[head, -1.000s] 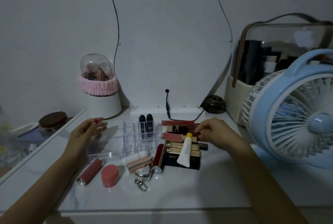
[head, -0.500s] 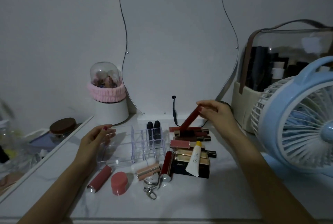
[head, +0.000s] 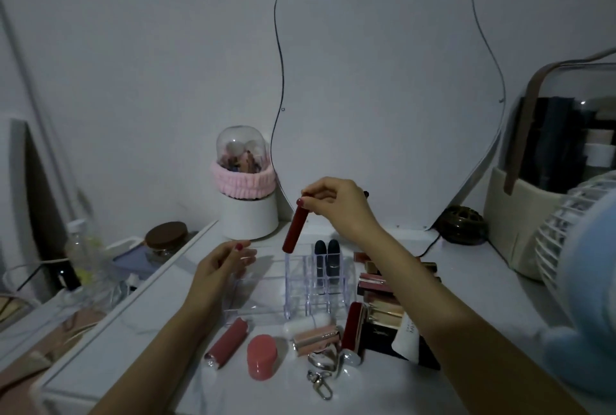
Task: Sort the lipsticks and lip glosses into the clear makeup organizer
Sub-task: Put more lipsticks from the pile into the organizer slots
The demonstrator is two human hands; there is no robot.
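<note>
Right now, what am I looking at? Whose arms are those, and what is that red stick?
There is only one picture, taken by a camera worn on a person's head, so you see their own two arms reaching forward. The right hand pinches a dark red lip gloss tube by its top, hanging above a clear makeup organizer full of little slots. Two dark lipsticks already stand in its back slots. The left hand rests at the organizer's left side, holding nothing. More lipsticks lie on the white table, like a pink tube in front. A blue fan stands on the right.
</note>
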